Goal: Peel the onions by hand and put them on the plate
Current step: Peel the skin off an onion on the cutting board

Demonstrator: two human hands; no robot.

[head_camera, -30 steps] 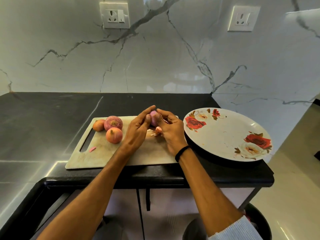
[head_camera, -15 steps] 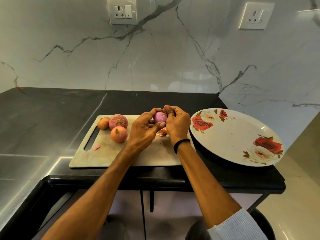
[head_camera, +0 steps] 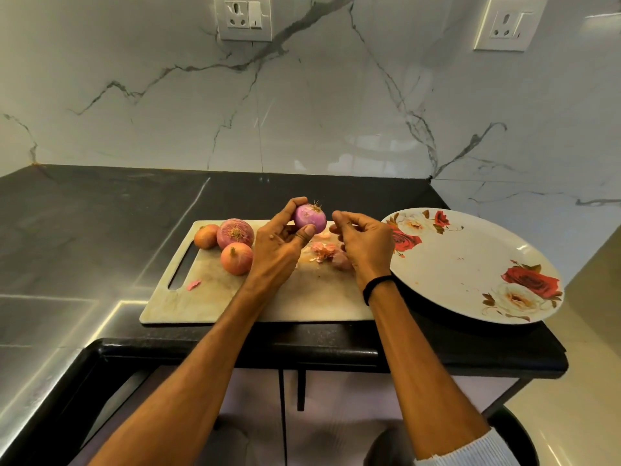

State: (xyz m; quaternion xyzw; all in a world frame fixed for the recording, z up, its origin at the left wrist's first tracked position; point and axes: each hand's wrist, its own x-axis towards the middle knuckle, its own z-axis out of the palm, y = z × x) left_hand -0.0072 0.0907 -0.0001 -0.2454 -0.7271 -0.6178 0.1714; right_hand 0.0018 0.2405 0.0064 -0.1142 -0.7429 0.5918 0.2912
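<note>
Left hand [head_camera: 275, 252] grips onion [head_camera: 311, 217] above board [head_camera: 218, 297] on black counter [head_camera: 100, 213], marble wall [head_camera: 319, 105] behind; right hand [head_camera: 368, 245] slack.

The head camera looks forward and down, close over the cutting board [head_camera: 235, 297] and black counter [head_camera: 100, 213].

No writing, label, brand or number can be read anywhere in the frame. The plate [head_camera: 470, 250] at the right carries only printed roses. One wall socket [head_camera: 244, 17] at top centre and a second wall socket [head_camera: 504, 23] at upper right show only pin holes and switches.
</note>
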